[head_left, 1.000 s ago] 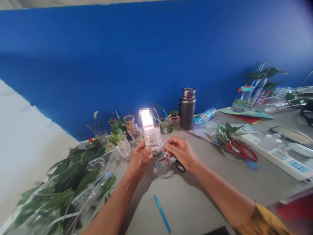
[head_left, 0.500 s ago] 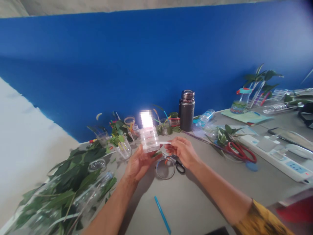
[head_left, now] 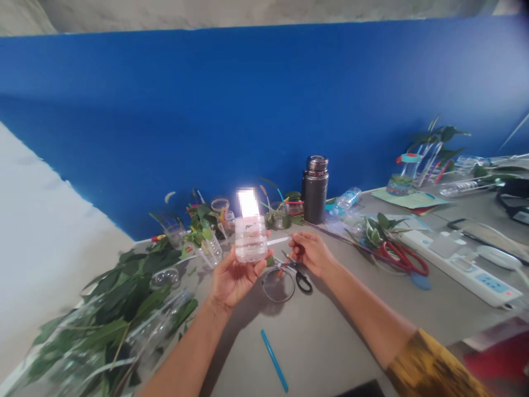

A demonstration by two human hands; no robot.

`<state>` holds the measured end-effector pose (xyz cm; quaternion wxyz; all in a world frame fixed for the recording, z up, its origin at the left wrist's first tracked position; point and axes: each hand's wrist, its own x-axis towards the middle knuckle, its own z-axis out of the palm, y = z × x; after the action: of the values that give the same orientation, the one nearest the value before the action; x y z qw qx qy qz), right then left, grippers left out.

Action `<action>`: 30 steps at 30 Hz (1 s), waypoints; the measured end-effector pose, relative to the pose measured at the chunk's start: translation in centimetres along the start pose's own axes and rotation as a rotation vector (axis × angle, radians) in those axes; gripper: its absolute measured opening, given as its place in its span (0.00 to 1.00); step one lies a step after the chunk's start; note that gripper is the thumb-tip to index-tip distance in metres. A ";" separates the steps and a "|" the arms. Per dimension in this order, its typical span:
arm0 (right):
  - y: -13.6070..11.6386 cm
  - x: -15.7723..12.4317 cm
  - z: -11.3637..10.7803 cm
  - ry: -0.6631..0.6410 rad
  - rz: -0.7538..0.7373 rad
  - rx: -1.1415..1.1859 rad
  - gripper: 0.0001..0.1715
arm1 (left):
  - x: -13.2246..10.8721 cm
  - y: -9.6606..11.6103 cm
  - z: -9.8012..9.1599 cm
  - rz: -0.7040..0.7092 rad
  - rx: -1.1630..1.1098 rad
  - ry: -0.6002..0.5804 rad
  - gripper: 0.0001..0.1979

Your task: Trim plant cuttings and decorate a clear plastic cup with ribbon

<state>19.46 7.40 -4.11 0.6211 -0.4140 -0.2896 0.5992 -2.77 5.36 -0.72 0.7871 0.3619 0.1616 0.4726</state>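
Observation:
A clear ribbed plastic bottle piece is held up in my left hand, whose fingers curl around its base. My right hand pinches the end of a thin white strip that reaches across to the bottle piece. Whether the strip is fixed to the bottle is hard to tell. Below the hands, a roll of tape or ring lies on the table beside black-handled scissors. Nearer to me lies a blue straw.
Leafy cuttings and plastic bottles cover the left side. A dark thermos stands at the back. Red-handled scissors and a white power strip lie to the right. A blue wall rises behind the table.
My right hand has moved slightly right, away from the bottle piece, with the strip's end. The bottle piece is now more upright in my left hand. The view has shifted slightly.

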 end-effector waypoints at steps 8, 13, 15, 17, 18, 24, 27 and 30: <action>-0.9 -0.5 0.3 0.093 -0.334 -0.179 0.24 | 0.7 -0.9 0.3 0.060 0.039 0.065 0.28; -1.0 -1.1 0.6 -0.025 -0.278 -0.142 0.28 | 1.1 -1.4 0.2 0.041 0.052 0.130 0.25; -1.1 -1.2 0.5 -0.071 -0.226 -0.123 0.31 | 1.1 -1.6 0.2 0.047 0.089 0.139 0.23; -1.2 -1.5 0.4 -0.167 -0.165 -0.101 0.33 | 1.1 -1.9 0.3 0.079 0.169 0.134 0.22; -1.3 -1.8 0.4 -0.228 -0.146 -0.095 0.34 | 1.1 -2.1 0.4 0.104 0.219 0.131 0.23; -1.3 -3.0 0.7 -0.448 -0.135 -0.089 0.47 | 0.8 -2.9 1.2 0.421 0.733 0.321 0.35; -0.8 -2.8 0.7 -0.454 -0.119 -0.071 0.52 | 0.5 -3.1 1.0 0.643 1.088 0.338 0.40; -0.3 -2.7 0.9 -0.481 -0.115 -0.056 0.47 | 0.3 -3.4 0.4 0.804 1.381 0.245 0.40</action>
<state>18.50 4.91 -3.04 0.5556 -0.2593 -0.4688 0.6358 -0.24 4.44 -2.83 0.1326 0.7426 0.3596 0.5491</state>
